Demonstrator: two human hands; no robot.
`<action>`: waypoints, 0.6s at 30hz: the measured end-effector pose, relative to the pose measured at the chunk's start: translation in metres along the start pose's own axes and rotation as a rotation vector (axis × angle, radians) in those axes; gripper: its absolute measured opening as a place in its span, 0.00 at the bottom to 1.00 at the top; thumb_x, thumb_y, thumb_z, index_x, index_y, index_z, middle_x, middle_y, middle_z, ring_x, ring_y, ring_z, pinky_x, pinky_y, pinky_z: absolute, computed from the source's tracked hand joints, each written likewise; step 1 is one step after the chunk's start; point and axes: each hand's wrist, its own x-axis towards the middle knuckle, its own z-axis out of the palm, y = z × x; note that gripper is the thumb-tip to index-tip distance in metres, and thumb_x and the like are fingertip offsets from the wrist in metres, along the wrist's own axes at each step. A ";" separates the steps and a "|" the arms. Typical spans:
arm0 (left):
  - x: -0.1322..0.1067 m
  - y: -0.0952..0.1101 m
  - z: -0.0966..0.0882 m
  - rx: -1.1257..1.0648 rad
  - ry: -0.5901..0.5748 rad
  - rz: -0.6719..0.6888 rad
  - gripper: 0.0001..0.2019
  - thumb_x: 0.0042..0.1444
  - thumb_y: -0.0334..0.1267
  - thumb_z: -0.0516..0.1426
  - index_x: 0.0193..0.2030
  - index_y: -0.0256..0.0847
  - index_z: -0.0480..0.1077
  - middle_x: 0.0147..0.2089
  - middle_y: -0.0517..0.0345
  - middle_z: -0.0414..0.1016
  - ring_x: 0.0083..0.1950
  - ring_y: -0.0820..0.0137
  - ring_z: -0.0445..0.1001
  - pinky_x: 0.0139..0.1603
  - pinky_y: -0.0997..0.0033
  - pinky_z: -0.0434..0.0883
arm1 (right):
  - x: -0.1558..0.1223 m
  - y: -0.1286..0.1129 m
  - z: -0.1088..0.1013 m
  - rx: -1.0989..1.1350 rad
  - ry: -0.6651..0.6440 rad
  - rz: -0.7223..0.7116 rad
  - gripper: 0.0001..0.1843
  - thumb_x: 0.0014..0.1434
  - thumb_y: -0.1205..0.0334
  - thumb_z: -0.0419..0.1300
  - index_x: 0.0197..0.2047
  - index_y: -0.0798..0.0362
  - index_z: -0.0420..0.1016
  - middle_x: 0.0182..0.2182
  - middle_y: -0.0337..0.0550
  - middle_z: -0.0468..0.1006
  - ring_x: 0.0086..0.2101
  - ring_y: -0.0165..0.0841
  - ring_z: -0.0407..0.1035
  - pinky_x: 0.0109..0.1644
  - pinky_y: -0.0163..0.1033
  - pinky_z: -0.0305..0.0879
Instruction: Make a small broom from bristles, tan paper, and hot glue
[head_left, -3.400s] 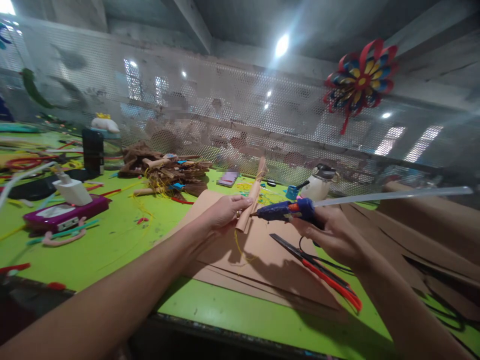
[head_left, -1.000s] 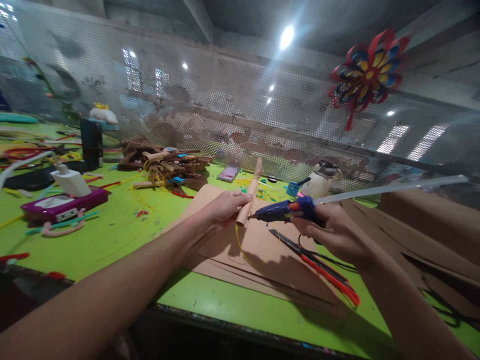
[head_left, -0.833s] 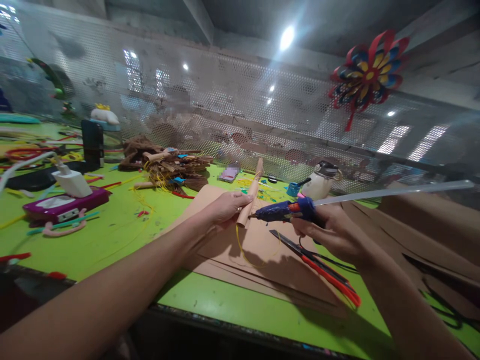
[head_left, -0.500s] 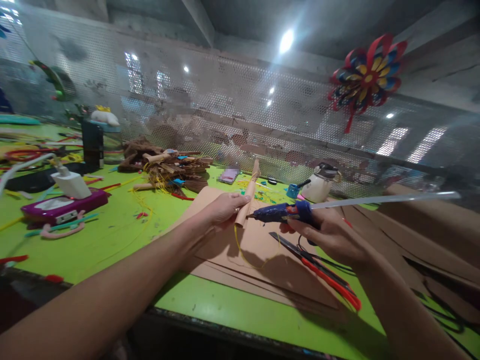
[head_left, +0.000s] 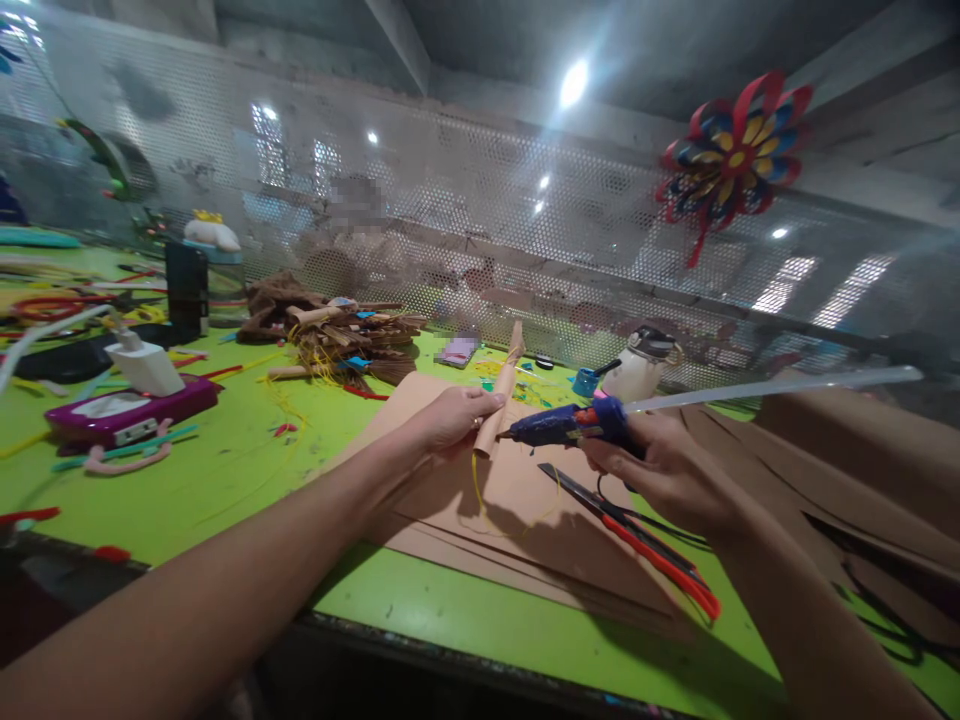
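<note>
Between the fingers and thumb of my left hand (head_left: 456,418) is a rolled brown paper tube (head_left: 501,405), tilted away from me. A thin yellow string (head_left: 480,495) hangs from its near end. My right hand (head_left: 667,465) is wrapped round a blue hot glue gun (head_left: 566,425), its nozzle at the tube's right side near the lower end; I cannot tell whether it touches. From the gun's back sticks a long, clear glue stick (head_left: 780,388). Below the tube lie sheets of brown paper (head_left: 420,505), and on them scissors with red handles (head_left: 645,550).
A purple power strip (head_left: 135,410) with a white plug (head_left: 142,365) stands at left. Behind are a heap of brown paper pieces (head_left: 352,340), a phone (head_left: 457,350) and a pale jug (head_left: 634,370). More brown paper (head_left: 840,460) lies right. A perforated metal screen (head_left: 480,200) bounds the table's back.
The tube and my left hand have shifted very slightly right. The glue gun's nozzle stays beside the tube's near end, with little other movement.
</note>
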 end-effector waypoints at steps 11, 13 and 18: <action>-0.002 0.004 0.000 -0.033 -0.025 -0.012 0.07 0.49 0.34 0.63 0.28 0.32 0.71 0.24 0.57 0.72 0.25 0.74 0.69 0.28 0.75 0.65 | -0.002 -0.003 0.000 -0.019 0.001 0.028 0.19 0.60 0.48 0.53 0.29 0.55 0.70 0.24 0.42 0.68 0.26 0.32 0.61 0.28 0.37 0.57; -0.002 0.004 -0.001 -0.037 -0.026 -0.013 0.08 0.48 0.34 0.63 0.25 0.32 0.70 0.22 0.59 0.70 0.23 0.75 0.67 0.27 0.75 0.64 | -0.001 -0.002 0.000 0.000 -0.014 0.025 0.19 0.60 0.48 0.52 0.29 0.55 0.70 0.24 0.42 0.69 0.26 0.32 0.61 0.28 0.37 0.57; -0.002 0.004 0.000 -0.044 -0.015 -0.018 0.05 0.49 0.32 0.62 0.27 0.31 0.71 0.22 0.59 0.70 0.24 0.75 0.67 0.28 0.75 0.64 | 0.002 -0.005 -0.001 0.011 -0.006 0.041 0.17 0.60 0.51 0.53 0.31 0.56 0.72 0.25 0.43 0.72 0.25 0.31 0.62 0.28 0.36 0.59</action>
